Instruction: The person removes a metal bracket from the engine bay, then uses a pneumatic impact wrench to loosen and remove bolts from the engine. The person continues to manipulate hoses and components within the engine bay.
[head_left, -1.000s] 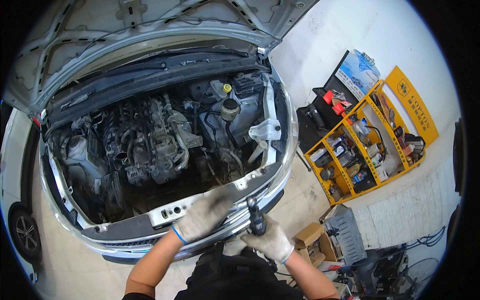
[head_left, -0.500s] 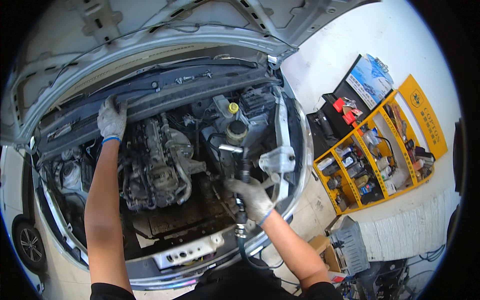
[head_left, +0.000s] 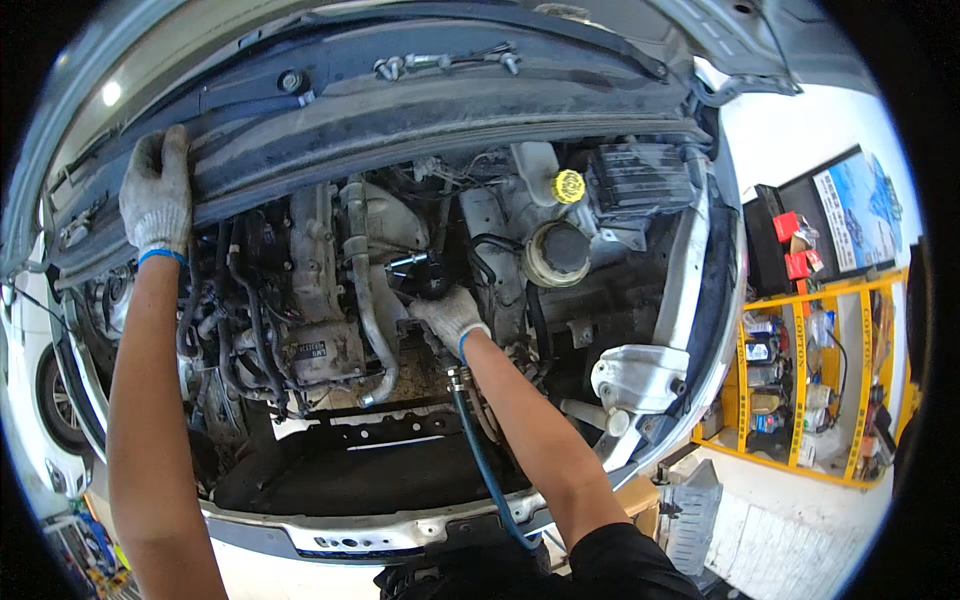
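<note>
My right hand (head_left: 452, 318), in a grey-white knit glove, is closed around a black air ratchet (head_left: 432, 278). A silver socket (head_left: 408, 262) sticks out from its head, beside the engine (head_left: 330, 300) and close to a metal pipe (head_left: 362, 270). From the tool's lower end, a blue-green air hose (head_left: 482, 455) runs down toward me. Farther left, my gloved left hand (head_left: 158, 195) is closed over the edge of the black cowl panel (head_left: 420, 120). What the socket touches is hard to make out.
Several bolts and sockets (head_left: 445, 64) lie on the cowl. A yellow-capped reservoir (head_left: 568, 186) and a round black-capped one (head_left: 558, 252) stand right of the tool. The front crossmember (head_left: 350, 540) lies nearest me. A yellow shelf rack (head_left: 795, 380) with bottles stands at right.
My view has moved closer over the engine bay. My right hand has carried the air ratchet forward and left, in beside the engine. My left hand stays on the cowl.
</note>
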